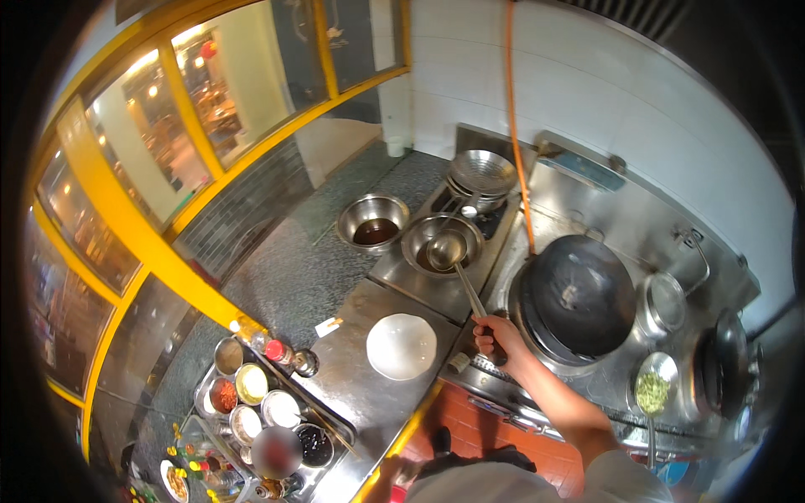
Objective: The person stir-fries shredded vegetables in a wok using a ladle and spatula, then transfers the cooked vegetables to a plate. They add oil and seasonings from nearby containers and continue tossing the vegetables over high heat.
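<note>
My right hand grips the handle of a metal ladle, whose bowl hangs over a steel bowl with some dark liquid in it. Left of that stands another steel bowl holding dark brown liquid. A white bowl sits on the steel counter, nearer to me. To the right of my hand, a black wok rests on the stove. Farther right, a steel strainer or scoop holds chopped pale green food. My left hand is out of view.
Seasoning containers and a red-capped jar stand at the lower left, with bottles beside them. Stacked metal colanders are at the back. An orange hose runs down the wall. More woks stand far right.
</note>
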Demonstrator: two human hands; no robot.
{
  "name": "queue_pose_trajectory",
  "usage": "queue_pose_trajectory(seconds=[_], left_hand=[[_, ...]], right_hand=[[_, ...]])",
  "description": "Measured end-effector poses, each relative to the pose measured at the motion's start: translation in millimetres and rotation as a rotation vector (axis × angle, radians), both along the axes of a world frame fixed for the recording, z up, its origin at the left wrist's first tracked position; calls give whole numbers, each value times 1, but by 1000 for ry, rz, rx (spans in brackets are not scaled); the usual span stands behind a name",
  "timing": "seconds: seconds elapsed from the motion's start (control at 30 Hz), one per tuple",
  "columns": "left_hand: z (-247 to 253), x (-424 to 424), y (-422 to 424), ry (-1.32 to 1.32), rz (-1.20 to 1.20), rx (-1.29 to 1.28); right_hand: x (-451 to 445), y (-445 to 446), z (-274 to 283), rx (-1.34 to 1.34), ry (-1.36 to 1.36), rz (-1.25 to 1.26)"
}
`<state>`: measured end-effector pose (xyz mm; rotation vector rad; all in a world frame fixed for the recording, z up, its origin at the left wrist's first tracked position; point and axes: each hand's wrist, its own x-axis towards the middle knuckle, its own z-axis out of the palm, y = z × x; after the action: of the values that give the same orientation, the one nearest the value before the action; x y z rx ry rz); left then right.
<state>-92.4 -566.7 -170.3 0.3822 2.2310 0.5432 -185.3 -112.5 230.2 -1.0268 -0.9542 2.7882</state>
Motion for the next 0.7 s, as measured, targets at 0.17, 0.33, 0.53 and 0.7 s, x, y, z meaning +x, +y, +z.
queue_pose_trajectory(seconds=[0.17, 0.33, 0.53, 0.7], left_hand=[[-8, 5, 21, 295, 273, 87], [259, -59, 138, 2030, -183, -431], [31, -168, 70, 1142, 319, 124], [99, -159, 121, 880, 311, 291]], right_hand=[[-38, -4, 6, -87, -21, 259], [-72, -49, -11, 350, 145, 152], [-68, -59, 12, 81, 168, 82], [-47, -46, 18, 125, 119, -34]])
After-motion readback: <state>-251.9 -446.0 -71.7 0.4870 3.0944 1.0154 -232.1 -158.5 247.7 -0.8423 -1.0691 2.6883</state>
